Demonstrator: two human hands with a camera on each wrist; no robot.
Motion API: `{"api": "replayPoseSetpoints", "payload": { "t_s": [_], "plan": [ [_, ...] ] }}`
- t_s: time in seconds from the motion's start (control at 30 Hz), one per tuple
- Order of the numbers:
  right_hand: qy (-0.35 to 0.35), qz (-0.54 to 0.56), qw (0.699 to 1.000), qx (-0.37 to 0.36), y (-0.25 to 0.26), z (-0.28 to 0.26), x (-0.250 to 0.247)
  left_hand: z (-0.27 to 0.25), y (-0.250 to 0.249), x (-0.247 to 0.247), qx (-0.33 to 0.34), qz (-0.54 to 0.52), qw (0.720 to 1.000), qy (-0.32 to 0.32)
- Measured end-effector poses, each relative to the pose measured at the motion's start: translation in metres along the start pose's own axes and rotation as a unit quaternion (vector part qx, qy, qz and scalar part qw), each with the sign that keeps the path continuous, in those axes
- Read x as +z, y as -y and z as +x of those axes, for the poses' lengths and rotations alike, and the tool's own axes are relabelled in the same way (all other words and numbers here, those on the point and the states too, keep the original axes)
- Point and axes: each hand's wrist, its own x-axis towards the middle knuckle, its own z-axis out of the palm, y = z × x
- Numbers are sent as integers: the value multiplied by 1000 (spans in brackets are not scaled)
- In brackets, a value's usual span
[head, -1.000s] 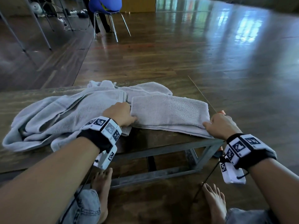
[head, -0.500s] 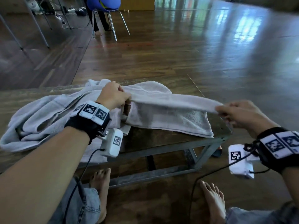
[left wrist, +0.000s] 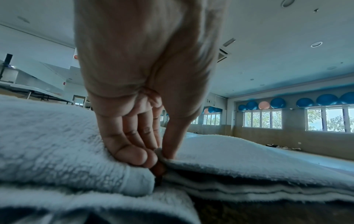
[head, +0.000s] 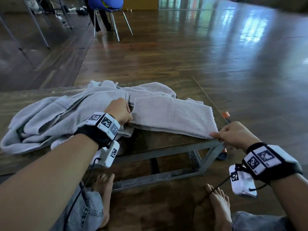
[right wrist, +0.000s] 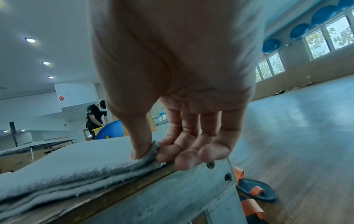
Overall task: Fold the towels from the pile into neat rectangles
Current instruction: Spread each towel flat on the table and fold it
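Observation:
A grey folded towel lies in several layers at the right end of the low wooden table. My left hand pinches its near left corner, thumb against fingertips over the folded towel. My right hand pinches the near right corner at the table's corner, thumb on top of the folded towel. A rumpled pile of grey towels spreads over the table to the left, touching my left hand.
The table's metal frame stands over my bare feet. Orange-strapped sandals lie on the wooden floor right of the table. A blue chair stands far back, with a person beside it.
Both hands lifted the towel's near edge, carried it over, then brought it back down toward me. The towel now lies flat with one more fold, corners still pinched.

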Motion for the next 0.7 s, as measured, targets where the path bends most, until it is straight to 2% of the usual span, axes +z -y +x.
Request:
{"api": "replayPoseSetpoints", "payload": {
  "t_s": [0.07, 0.1, 0.17, 0.2, 0.27, 0.3, 0.4, 0.57, 0.7],
  "plan": [
    [-27, -48, 998, -15, 2, 0, 1, 2, -1, 2, -2, 18, 1000, 15],
    [-62, -80, 994, -41, 3, -1, 3, 3, -2, 3, -4, 26, 999, 23],
    [-136, -104, 975, -140, 9, -5, 8, 5, -4, 5, -6, 31, 999, 35],
    [-150, -94, 962, -210, 12, -7, 12, 6, -5, 6, -10, 28, 999, 38],
    [-121, -96, 934, -322, 19, -13, 22, 7, -7, 9, -15, 30, 999, 40],
    [-94, -115, 926, -347, 22, -15, 29, 6, -8, 11, -13, 37, 998, 41],
    [-52, -166, 926, -334, 25, -19, 47, 4, -9, 17, -14, 57, 997, 47],
    [-89, -173, 926, -324, 30, -19, 44, 2, -11, 9, -27, 68, 995, 67],
    [-19, -230, 934, -272, 39, -18, 27, -4, -13, 2, -24, 121, 988, 89]
  ]
}}
